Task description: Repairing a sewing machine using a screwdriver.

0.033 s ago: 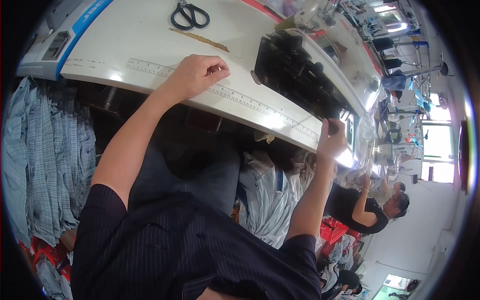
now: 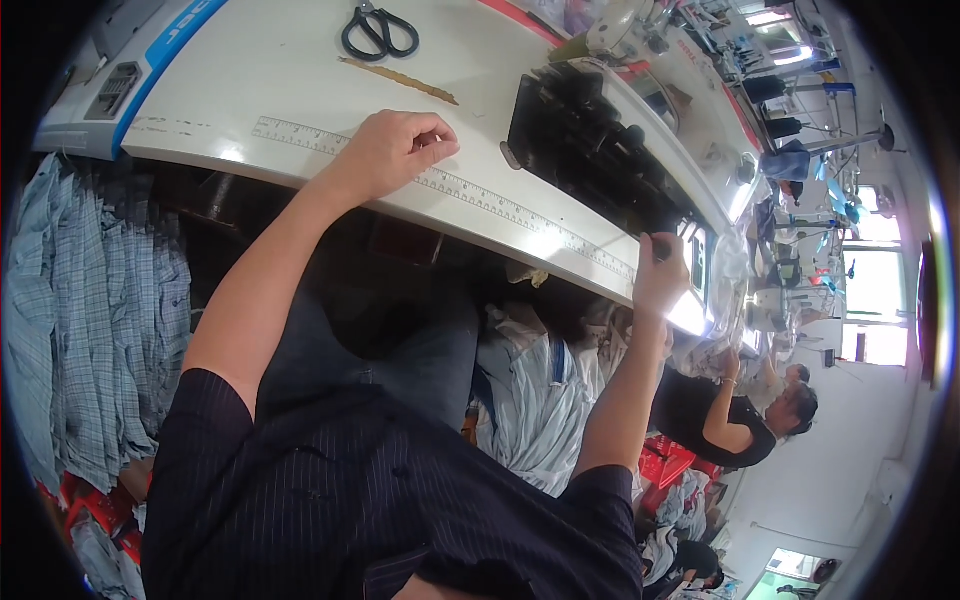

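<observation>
My left hand (image 2: 392, 155) rests on the pale worktable (image 2: 250, 70), over the ruler scale (image 2: 490, 203) that runs along its front edge. Its fingers curl loosely toward the thumb, and nothing shows in them. Farther right, my right hand (image 2: 662, 275) is at the table edge by the scale's right end. Those fingers are bent inward with a dark spot between them; whether they hold anything I cannot tell. Black-handled scissors (image 2: 380, 38) lie beyond my left hand, with a thin brown strip (image 2: 405, 80) nearer to it.
A dark sewing machine (image 2: 590, 140) stands between my hands' far sides. Checked light-blue garments (image 2: 95, 310) hang at the left. White cloth (image 2: 545, 410) is piled below the table. A person in black (image 2: 715, 415) works at the right, near red crates (image 2: 665, 460).
My right hand has shifted very slightly left and up. My left hand keeps its place on the table.
</observation>
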A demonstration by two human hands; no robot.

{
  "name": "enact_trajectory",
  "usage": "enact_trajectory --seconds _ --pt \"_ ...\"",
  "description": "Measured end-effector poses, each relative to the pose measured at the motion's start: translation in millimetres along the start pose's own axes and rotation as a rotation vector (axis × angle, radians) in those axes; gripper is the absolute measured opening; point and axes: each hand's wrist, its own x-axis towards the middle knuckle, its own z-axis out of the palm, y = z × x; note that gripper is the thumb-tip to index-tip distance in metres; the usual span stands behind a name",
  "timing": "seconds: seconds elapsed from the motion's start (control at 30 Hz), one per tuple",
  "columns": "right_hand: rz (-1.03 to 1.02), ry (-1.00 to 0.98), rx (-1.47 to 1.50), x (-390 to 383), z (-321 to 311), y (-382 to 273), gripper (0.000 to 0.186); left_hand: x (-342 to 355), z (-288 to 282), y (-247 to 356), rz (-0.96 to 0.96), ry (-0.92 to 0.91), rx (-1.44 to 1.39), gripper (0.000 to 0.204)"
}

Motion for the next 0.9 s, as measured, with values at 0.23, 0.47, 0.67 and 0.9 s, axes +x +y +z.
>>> enact_trajectory --seconds 0.23,0.47,0.67,0.9 --pt "0.009 0.070 0.050 -14 -13 -16 0.020 0 2 -4 0.087 0.027 0.037 0.021" --pt "-0.307 0.067 0.306 -61 -40 -90 0.025 -3 -3 -7 0.000 0.010 -0.011 0.022" --pt "-0.534 0.184 0.243 -52 -29 -111 0.031 -2 0 -7 0.040 0.020 -0.015 0.022" --pt "-0.563 0.235 0.209 -37 -17 -122 0.031 -4 -2 -6 0.023 0.022 -0.029 0.021"
